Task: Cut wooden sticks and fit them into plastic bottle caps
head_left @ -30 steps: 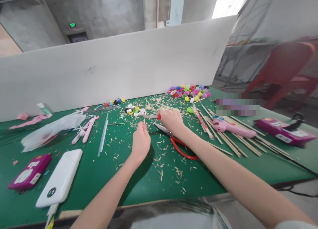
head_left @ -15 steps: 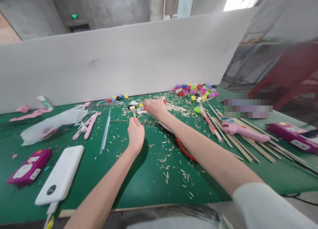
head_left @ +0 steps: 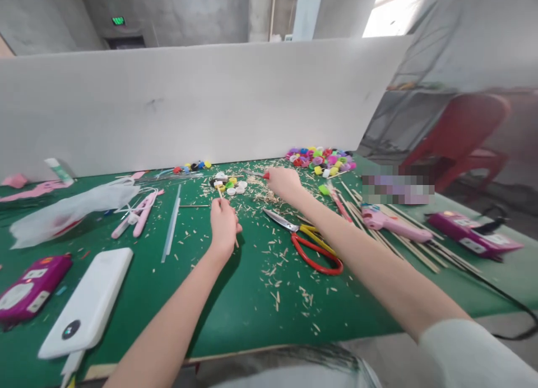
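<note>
My left hand (head_left: 224, 225) is closed around a thin wooden stick (head_left: 219, 192); one end pokes up past the fingertips and the other shows below the palm. To its right and a little farther off, my right hand (head_left: 286, 184) grips a red-handled knife (head_left: 266, 175), its thin metal blade pointing left. The blade is apart from the stick. Several coloured plastic caps (head_left: 239, 187) lie just beyond my left hand. Red-and-yellow-handled scissors (head_left: 316, 252) rest on the table below my right forearm. Wood shavings (head_left: 271, 195) are scattered around both hands.
A heap of coloured caps (head_left: 323, 159) lies at the back right. Wooden sticks and a pink glue gun (head_left: 397, 224) are on the right. A white power bank (head_left: 88, 304), purple device (head_left: 33, 284) and plastic bag (head_left: 71, 208) lie left. A white board (head_left: 189, 107) stands behind.
My right hand has drawn the knife away from the stick, to the right. My left hand has turned slightly, showing the stick's lower end. The scissors are less covered by my right arm.
</note>
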Tool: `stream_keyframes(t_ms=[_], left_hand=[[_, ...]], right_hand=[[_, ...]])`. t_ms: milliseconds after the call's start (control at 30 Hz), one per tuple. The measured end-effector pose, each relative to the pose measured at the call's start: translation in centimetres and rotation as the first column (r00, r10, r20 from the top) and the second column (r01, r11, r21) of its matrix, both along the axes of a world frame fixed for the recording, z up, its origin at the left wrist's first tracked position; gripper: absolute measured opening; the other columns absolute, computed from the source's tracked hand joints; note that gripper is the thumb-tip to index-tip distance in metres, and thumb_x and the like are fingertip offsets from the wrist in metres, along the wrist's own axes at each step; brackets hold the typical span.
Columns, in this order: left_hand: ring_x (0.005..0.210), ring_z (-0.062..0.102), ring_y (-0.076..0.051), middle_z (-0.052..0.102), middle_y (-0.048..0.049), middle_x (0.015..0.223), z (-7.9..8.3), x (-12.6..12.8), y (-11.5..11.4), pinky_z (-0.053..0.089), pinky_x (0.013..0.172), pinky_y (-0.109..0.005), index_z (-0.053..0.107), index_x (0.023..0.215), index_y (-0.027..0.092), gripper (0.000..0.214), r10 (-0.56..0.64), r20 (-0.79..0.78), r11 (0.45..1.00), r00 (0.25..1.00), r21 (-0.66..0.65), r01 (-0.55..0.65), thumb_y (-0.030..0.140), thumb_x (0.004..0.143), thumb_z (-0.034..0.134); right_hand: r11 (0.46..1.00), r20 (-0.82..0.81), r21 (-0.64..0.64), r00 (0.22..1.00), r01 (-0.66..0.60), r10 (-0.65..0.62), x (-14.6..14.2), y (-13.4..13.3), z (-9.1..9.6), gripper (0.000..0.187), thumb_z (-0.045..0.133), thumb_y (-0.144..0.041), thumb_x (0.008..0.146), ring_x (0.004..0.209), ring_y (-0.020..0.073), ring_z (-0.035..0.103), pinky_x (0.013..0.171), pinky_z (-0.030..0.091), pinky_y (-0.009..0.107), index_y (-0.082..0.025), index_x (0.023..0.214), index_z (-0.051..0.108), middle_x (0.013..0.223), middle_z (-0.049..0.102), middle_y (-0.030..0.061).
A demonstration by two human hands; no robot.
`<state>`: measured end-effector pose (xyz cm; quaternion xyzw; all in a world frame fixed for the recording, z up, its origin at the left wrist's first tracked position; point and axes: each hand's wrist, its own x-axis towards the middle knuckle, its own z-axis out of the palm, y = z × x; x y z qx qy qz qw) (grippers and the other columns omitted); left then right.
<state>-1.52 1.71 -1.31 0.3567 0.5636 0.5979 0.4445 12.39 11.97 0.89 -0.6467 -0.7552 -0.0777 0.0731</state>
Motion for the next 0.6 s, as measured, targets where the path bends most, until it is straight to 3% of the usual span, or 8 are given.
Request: stream_keyframes(t_ms=[100,367,600], left_hand=[[0.036,0.023,-0.003,0.028,0.0106,0.054,0.3,0.0,0.0,0.018,0.036,-0.013,0.035,0.078,0.022,0.016,-0.036,0.114,0.999,0.993,-0.022,0.039,0.026,0.094,0.034],[0.036,0.023,-0.003,0.028,0.0106,0.055,-0.2,1.4,-0.7,0.017,0.033,-0.014,0.038,0.081,0.021,0.012,-0.152,0.09,0.988,0.984,0.007,0.152,0.023,0.093,0.037],[0.035,0.025,-0.002,0.031,0.0098,0.055,-0.2,1.4,-0.9,0.017,0.034,-0.014,0.042,0.082,0.02,0.014,-0.178,0.007,0.984,0.984,0.015,0.178,0.023,0.094,0.036]], right_hand=[[1.0,0.019,-0.014,1.0,0.008,-0.008,1.6,-1.3,-0.4,0.029,0.038,-0.019,0.088,0.088,0.0233,0.066,0.061,0.04,0.027,-0.014,0.105,0.062,0.098,0.07,0.0149],[0.983,-0.008,0.091,0.987,-0.161,0.162,1.1,-4.7,-0.6,0.026,0.039,-0.032,0.092,0.077,0.0201,0.064,0.055,0.028,0.027,-0.019,0.106,0.056,0.089,0.07,0.0067],[0.977,-0.032,0.123,0.984,-0.172,0.177,-0.4,-5.1,-0.3,0.027,0.044,-0.038,0.084,0.084,0.0216,0.064,0.061,0.034,0.026,-0.021,0.091,0.064,0.091,0.071,0.0073]])
